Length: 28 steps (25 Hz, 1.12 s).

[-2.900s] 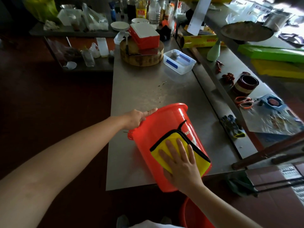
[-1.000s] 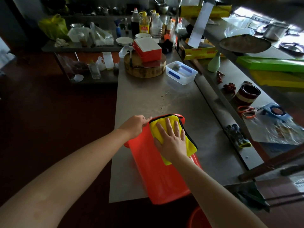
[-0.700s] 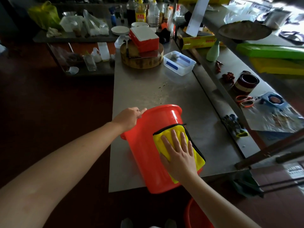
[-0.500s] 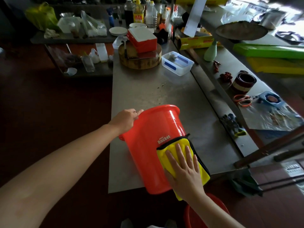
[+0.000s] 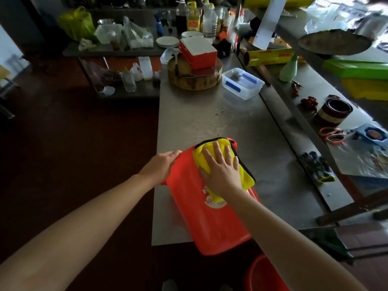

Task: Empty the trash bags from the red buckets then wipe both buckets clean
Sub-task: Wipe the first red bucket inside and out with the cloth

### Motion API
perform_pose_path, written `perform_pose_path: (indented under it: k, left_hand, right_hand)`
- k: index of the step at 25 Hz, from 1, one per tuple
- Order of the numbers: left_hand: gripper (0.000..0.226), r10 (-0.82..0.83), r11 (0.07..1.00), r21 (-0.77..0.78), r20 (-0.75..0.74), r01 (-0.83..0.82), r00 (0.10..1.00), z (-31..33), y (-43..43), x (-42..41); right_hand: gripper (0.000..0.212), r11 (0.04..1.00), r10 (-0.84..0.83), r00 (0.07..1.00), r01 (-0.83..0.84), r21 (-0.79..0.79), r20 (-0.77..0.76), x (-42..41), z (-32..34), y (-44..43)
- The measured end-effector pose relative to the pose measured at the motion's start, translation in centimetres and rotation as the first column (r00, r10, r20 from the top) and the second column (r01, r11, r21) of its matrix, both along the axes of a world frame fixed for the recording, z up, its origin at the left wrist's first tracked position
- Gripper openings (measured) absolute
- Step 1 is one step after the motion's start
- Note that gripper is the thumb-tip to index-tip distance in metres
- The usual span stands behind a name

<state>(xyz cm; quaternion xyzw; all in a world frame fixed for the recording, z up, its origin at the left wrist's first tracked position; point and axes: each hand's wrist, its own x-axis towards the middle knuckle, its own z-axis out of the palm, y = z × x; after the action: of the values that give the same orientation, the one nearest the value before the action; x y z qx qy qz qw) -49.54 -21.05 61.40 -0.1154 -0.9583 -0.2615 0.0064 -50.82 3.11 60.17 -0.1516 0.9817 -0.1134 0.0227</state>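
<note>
A red bucket lies on its side on the steel table, its mouth pointing away from me and its base hanging past the near edge. My left hand grips the rim on the left. My right hand lies flat, fingers spread, pressing a yellow cloth with black trim against the bucket's upper wall near the rim. A second red bucket stands on the floor below, partly hidden by my right arm.
A round wooden block carrying a red box and a clear tub sit at the table's far end. Gloves, scissors and a tin lie on the right-hand shelf. Dark floor on the left.
The bucket has tipped further away from me, so its mouth no longer shows. My right hand slid the cloth from the lower wall up to the rim. My left hand kept its grip.
</note>
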Motion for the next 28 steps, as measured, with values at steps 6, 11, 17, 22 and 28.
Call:
perform_pose_path:
  k: [6,11,17,22,28]
  left_hand:
    - [0.038,0.064,0.997,-0.054,0.065,-0.060,0.996,-0.8,-1.2,2.1]
    - [0.042,0.079,0.996,-0.062,0.165,-0.070,0.983,0.2,-1.3,2.5]
    - [0.045,0.070,0.994,-0.083,-0.031,-0.072,0.997,3.0,8.2,-2.9]
    - [0.037,0.186,0.973,-0.141,0.019,-0.182,0.982,3.3,11.4,-6.5]
    - [0.027,0.099,0.986,0.130,0.055,-0.105,0.994,3.5,11.6,-6.5]
  right_hand:
    - [0.069,0.997,0.072,0.990,-0.068,0.041,-0.119,4.2,-2.0,2.3]
    - [0.069,0.998,0.058,0.987,-0.054,0.030,-0.152,10.2,-4.2,7.6]
    - [0.067,0.997,0.072,0.990,-0.068,0.037,-0.117,11.9,-3.3,5.4]
    - [0.067,0.999,0.048,0.992,-0.049,0.000,-0.119,12.0,-3.3,5.5]
    - [0.070,0.999,-0.032,0.992,0.030,-0.015,-0.124,9.1,-2.5,6.7]
